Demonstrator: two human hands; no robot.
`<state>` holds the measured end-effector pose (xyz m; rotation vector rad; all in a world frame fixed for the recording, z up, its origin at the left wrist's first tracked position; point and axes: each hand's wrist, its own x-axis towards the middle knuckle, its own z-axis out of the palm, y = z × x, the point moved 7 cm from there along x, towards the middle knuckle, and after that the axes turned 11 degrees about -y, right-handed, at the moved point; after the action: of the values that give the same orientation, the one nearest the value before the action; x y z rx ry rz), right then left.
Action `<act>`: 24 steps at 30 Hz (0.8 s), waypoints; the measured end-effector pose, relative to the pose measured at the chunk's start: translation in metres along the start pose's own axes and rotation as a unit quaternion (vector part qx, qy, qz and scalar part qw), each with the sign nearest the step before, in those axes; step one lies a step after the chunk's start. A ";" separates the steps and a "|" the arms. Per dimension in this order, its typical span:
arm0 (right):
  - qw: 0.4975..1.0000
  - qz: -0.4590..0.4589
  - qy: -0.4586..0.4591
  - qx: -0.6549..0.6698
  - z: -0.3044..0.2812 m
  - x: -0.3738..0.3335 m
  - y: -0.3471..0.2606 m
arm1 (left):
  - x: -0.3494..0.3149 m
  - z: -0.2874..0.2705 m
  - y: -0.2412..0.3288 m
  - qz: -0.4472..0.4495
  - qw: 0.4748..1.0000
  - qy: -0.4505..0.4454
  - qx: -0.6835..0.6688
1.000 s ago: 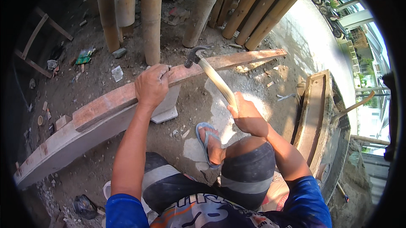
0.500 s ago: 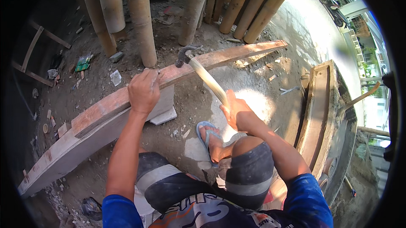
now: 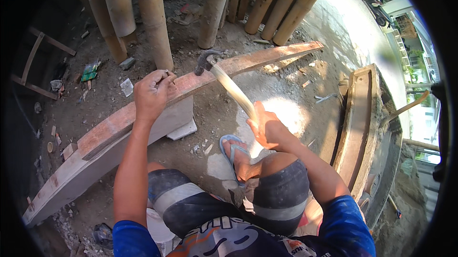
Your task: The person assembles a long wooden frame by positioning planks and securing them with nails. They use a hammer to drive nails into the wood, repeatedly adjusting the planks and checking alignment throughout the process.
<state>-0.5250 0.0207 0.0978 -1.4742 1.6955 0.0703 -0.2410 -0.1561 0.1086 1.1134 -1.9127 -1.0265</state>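
Observation:
My right hand (image 3: 271, 127) is wrapped round the pale wooden handle of a claw hammer (image 3: 233, 90). The dark hammer head is over the far half of a long reddish wooden plank (image 3: 202, 79); whether it touches the wood I cannot tell. To the left of the head, my left hand (image 3: 151, 94) is at the plank with thumb and fingers pinched together. Something small and thin may be between the fingertips, too small to name. Beneath the plank's near end lies a longer pale board (image 3: 71, 180), resting on its edge.
Thick bamboo poles (image 3: 151, 18) stand behind the plank. To the right is a long wooden trough-like form (image 3: 353, 128), with a wooden handle (image 3: 405, 109) jutting out beyond it. A wooden frame (image 3: 36, 61) and a green packet (image 3: 90, 71) lie at the left on rubble-strewn ground.
My left hand has shifted slightly left and up, its fingers changing from a closed grip to a pinch. The hammer has barely moved, and the whole view has shifted a little.

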 end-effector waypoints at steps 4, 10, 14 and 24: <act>0.998 -0.047 0.035 -0.008 -0.004 -0.005 -0.008 | 0.002 -0.001 0.005 0.004 0.997 -0.034 0.068; 0.993 -0.081 0.067 0.049 -0.051 -0.028 -0.038 | 0.005 0.001 0.008 0.018 0.994 -0.038 0.101; 0.950 -0.216 0.215 0.070 -0.096 -0.066 -0.075 | 0.004 0.002 0.014 0.036 0.990 -0.046 0.129; 0.983 -0.153 0.102 -0.027 -0.088 -0.058 -0.098 | 0.005 0.000 0.012 0.024 0.990 -0.044 0.134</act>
<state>-0.4965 -0.0116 0.2351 -1.8180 1.6149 -0.2098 -0.2474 -0.1573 0.1197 1.1795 -2.1855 -0.8201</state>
